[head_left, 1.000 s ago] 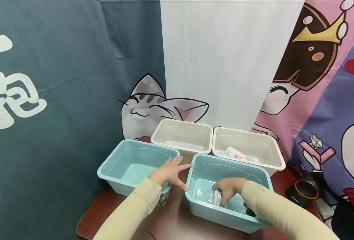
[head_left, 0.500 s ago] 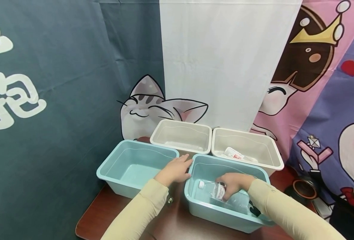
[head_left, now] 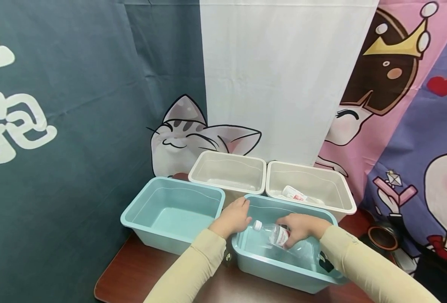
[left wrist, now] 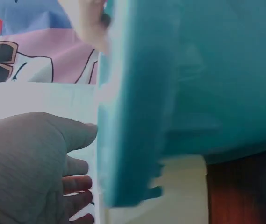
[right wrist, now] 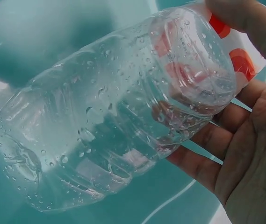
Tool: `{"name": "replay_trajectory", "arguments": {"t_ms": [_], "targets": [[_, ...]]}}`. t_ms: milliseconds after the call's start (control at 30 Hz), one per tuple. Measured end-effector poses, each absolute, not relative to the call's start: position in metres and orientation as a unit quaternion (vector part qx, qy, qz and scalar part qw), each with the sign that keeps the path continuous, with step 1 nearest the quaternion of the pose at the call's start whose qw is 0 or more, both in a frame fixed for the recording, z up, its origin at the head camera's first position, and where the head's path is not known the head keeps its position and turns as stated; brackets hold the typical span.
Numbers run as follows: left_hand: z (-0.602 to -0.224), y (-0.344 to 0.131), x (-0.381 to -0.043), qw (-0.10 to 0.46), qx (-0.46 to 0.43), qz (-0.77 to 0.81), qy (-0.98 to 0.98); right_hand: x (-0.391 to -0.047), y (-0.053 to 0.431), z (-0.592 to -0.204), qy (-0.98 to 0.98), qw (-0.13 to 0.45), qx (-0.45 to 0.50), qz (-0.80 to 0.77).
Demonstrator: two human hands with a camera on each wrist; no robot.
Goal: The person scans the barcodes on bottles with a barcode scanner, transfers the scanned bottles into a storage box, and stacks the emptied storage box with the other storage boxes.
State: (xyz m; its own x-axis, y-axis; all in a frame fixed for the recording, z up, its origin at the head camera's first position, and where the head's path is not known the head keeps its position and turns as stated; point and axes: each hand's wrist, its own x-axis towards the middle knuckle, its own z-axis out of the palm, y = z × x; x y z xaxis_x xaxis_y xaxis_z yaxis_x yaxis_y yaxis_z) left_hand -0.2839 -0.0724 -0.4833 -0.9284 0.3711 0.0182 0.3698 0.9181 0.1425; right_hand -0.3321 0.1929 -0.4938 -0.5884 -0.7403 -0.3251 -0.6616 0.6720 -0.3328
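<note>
Clear plastic bottle with white cap and red-and-white label, tilted inside the right light-blue rectangular bin; can't tell if it touches the floor. Person's right hand grips it round the label. Left hand apart from the right, fingers extended, at that bin's left rim, contact unclear. Left light-blue rectangular bin beside it; both on a reddish-brown table
</note>
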Motion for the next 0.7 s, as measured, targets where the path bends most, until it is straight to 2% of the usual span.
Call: {"name": "replay_trajectory", "arguments": {"t_ms": [300,700], "targets": [[-0.497,-0.065,-0.28,0.043,0.166,0.072,0.983,-0.336,0.207,-0.484,0.895,0.18,-0.395,-0.106],[-0.509,-0.062,-0.282,0.038,0.161,0.061,0.984,-0.341,0.222,-0.473,0.903,0.166,-0.36,-0.166]]}}
